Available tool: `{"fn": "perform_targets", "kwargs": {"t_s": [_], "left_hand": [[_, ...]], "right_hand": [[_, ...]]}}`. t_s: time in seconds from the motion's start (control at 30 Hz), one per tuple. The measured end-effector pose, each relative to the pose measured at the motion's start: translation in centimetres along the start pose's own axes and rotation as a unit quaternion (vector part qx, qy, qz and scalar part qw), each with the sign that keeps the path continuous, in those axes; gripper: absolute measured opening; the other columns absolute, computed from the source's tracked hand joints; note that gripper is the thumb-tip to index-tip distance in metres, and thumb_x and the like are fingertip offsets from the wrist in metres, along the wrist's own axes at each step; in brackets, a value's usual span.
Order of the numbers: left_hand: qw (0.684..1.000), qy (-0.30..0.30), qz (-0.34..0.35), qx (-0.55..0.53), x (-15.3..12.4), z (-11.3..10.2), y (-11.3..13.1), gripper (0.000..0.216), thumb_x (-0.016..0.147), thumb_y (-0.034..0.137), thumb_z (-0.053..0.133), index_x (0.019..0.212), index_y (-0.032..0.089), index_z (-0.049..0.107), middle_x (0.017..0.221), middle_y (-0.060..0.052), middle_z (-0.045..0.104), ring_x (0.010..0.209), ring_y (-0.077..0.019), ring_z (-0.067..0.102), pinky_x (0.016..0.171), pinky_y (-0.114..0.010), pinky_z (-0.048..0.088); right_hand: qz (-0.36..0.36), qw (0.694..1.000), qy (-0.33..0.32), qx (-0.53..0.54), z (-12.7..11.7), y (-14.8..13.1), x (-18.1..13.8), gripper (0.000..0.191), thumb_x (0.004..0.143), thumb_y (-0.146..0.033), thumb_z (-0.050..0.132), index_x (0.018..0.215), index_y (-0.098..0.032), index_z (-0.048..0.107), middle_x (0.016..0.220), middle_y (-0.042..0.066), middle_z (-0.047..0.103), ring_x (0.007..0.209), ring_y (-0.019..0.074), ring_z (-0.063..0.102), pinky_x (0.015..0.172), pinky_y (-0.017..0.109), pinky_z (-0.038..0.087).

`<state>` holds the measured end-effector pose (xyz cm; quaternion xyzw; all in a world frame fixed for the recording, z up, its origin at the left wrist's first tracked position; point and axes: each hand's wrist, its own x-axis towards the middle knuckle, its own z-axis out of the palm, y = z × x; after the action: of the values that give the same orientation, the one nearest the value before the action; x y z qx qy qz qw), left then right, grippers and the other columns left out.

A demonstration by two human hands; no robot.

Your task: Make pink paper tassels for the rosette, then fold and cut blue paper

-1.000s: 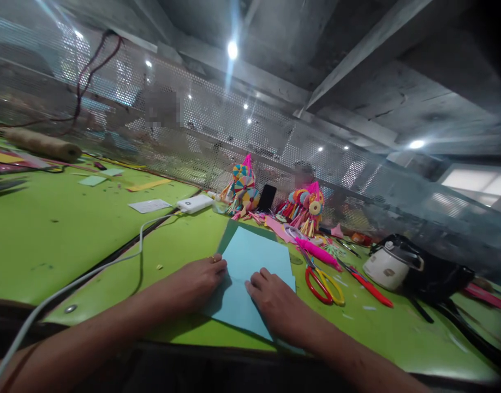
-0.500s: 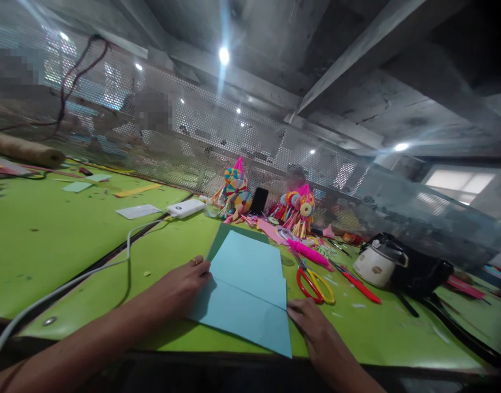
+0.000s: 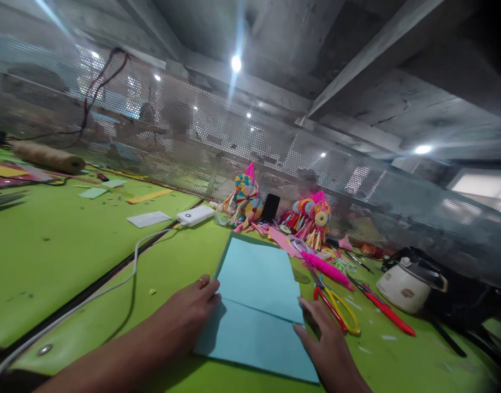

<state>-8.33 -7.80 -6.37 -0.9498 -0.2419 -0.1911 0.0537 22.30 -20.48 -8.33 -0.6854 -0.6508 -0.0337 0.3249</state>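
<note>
Light blue sheets of paper (image 3: 256, 273) lie before me on the green table, one overlapping the other along a line across the middle. A darker green strip shows along their far and left edges; I cannot tell if it is another sheet or shadow. My left hand (image 3: 197, 303), a ring on one finger, is closed on the paper's left edge. At the right edge is my right hand (image 3: 322, 333), thumb and forefinger apart, fingertips at the paper. Scissors (image 3: 336, 305) with red and yellow handles lie just beyond it.
Behind the paper stand colourful tasselled paper ornaments (image 3: 247, 196) and a black phone (image 3: 270, 208). A white power bank (image 3: 196, 215) trails a cable (image 3: 136, 256) to the left. On the right are a pink wrapped roll (image 3: 326, 268), a red-handled tool (image 3: 392, 314) and a white pot (image 3: 404, 286).
The blue paper has come lower and flatter, and less of the dark green strip shows. My right thumb and forefinger have spread apart at the edge. The whole view has shifted slightly.
</note>
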Motion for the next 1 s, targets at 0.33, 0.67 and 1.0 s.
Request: {"fn": "perform_targets", "kwargs": {"t_s": [0.33,0.67,1.0], "left_hand": [[1.000,-0.011,-0.016,-0.012,0.1,-0.7,0.5,0.022,0.074,0.007,0.050,0.092,0.015,0.060,0.091,-0.011,0.053,0.082,-0.0237,0.046,0.075,-0.036,0.041],[1.000,0.004,-0.014,-0.025,0.0,-0.1,0.2,0.015,0.075,0.011,0.053,0.087,0.016,0.060,0.089,-0.011,0.052,0.082,-0.0234,0.045,0.073,-0.035,0.041],[0.999,0.028,0.022,-0.005,0.2,-0.4,0.4,0.017,0.081,0.012,0.047,0.088,0.014,0.063,0.083,-0.010,0.052,0.077,-0.0196,0.045,0.073,-0.032,0.043]], "right_hand": [[0.067,0.996,-0.050,0.043,0.3,-0.5,6.3,0.048,0.084,-0.042,0.051,0.124,-0.014,0.054,0.111,0.013,0.062,0.102,0.0258,0.058,0.089,0.041,0.046],[-0.050,0.963,-0.256,-0.059,-0.8,-0.8,10.5,0.042,0.072,-0.047,0.067,0.102,-0.018,0.062,0.081,0.003,0.059,0.075,0.0185,0.054,0.065,0.028,0.042],[-0.003,0.944,-0.308,0.120,-0.9,-1.6,11.1,0.015,0.067,-0.028,0.068,0.067,-0.017,0.058,0.063,-0.003,0.055,0.061,0.0127,0.049,0.056,0.023,0.036]]}}
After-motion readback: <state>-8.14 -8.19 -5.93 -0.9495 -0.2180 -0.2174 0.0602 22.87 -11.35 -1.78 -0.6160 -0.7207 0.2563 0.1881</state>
